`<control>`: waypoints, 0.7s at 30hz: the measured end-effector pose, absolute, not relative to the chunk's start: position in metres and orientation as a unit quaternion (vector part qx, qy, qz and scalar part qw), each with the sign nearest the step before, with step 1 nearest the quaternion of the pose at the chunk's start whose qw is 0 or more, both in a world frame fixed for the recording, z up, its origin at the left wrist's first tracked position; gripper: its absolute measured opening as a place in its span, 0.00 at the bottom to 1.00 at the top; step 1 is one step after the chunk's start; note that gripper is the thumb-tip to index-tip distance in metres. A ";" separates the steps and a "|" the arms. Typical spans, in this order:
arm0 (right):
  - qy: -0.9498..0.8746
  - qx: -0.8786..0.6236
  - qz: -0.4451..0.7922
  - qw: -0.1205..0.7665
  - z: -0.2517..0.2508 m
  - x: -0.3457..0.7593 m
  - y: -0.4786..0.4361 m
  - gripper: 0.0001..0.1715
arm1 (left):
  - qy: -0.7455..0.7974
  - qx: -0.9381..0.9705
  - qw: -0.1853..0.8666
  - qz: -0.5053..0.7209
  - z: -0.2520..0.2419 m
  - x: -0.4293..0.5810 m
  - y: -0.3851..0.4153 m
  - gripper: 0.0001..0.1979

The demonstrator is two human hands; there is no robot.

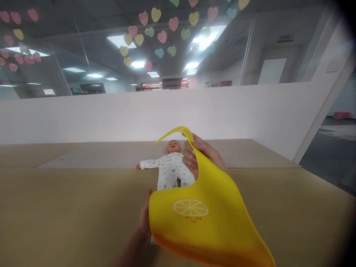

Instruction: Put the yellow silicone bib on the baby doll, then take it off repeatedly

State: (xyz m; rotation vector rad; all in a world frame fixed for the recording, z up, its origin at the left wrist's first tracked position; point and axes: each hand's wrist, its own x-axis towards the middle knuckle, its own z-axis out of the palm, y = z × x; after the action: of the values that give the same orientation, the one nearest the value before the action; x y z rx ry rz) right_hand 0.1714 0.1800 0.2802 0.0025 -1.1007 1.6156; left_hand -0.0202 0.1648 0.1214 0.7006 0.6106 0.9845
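A yellow baby bib (222, 200) with a lemon slice and a small smiling face printed on it fills the lower middle of the head view. My right hand (205, 150) is closed round its upper part, where a thin neck strap curves away to the left. At the bib's left edge is my left hand (144, 217), gripping that side, with most of its fingers hidden behind the bib. Beyond both hands a baby doll (169, 170) in a white patterned suit lies face up, head away from me. The bib and my right hand cover part of its body.
The doll lies on a tan tabletop (69, 207), with a greyer strip (97, 154) along the back. Behind stands a low white wall (125, 118) topped by glass with heart-shaped notes (173, 24). Beyond the right edge, a red stool-like object (342, 115) stands on the floor.
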 end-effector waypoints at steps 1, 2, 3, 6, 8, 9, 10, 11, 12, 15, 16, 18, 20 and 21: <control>-0.462 0.001 0.688 0.560 0.277 0.170 0.183 0.08 | 0.247 0.315 0.804 0.439 0.127 -0.021 0.162 0.29; -0.457 -0.001 0.689 0.562 0.275 0.169 0.187 0.08 | 0.213 0.315 0.817 0.433 0.133 -0.023 0.160 0.31; -0.454 -0.005 0.690 0.564 0.272 0.170 0.190 0.07 | 0.182 0.325 0.818 0.439 0.138 -0.024 0.161 0.29; -0.451 -0.049 0.680 0.576 0.265 0.172 0.200 0.08 | 0.120 0.378 0.791 0.465 0.152 -0.028 0.172 0.21; -0.454 -0.089 0.669 0.581 0.261 0.174 0.208 0.11 | 0.117 0.399 0.781 0.465 0.160 -0.031 0.186 0.18; -0.458 -0.105 0.662 0.584 0.259 0.174 0.212 0.12 | 0.130 0.402 0.778 0.465 0.165 -0.032 0.193 0.16; -0.464 -0.115 0.655 0.586 0.258 0.175 0.218 0.13 | 0.153 0.400 0.775 0.465 0.170 -0.033 0.201 0.13; -0.470 -0.121 0.648 0.587 0.256 0.176 0.223 0.13 | 0.180 0.398 0.771 0.465 0.176 -0.033 0.210 0.11; -0.476 -0.126 0.640 0.590 0.255 0.177 0.230 0.13 | 0.204 0.398 0.763 0.467 0.183 -0.033 0.218 0.09; -0.482 -0.131 0.627 0.598 0.253 0.182 0.253 0.11 | 0.254 0.425 0.725 0.479 0.202 -0.029 0.245 0.10; -0.483 -0.128 0.627 0.598 0.253 0.184 0.261 0.12 | 0.269 0.440 0.705 0.487 0.208 -0.027 0.255 0.10; -0.481 -0.118 0.627 0.601 0.251 0.187 0.281 0.14 | 0.291 0.469 0.672 0.494 0.216 -0.022 0.274 0.12; -0.474 -0.118 0.625 0.609 0.246 0.190 0.303 0.16 | 0.303 0.489 0.649 0.498 0.220 -0.018 0.294 0.16; -0.475 -0.125 0.627 0.605 0.243 0.190 0.316 0.16 | 0.309 0.494 0.640 0.501 0.222 -0.016 0.303 0.17</control>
State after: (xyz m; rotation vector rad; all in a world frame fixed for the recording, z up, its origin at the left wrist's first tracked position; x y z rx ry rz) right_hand 0.1902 0.3157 0.2433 -0.2887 -1.0980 1.4509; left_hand -0.0160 0.3033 0.2216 1.1260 0.7040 1.1433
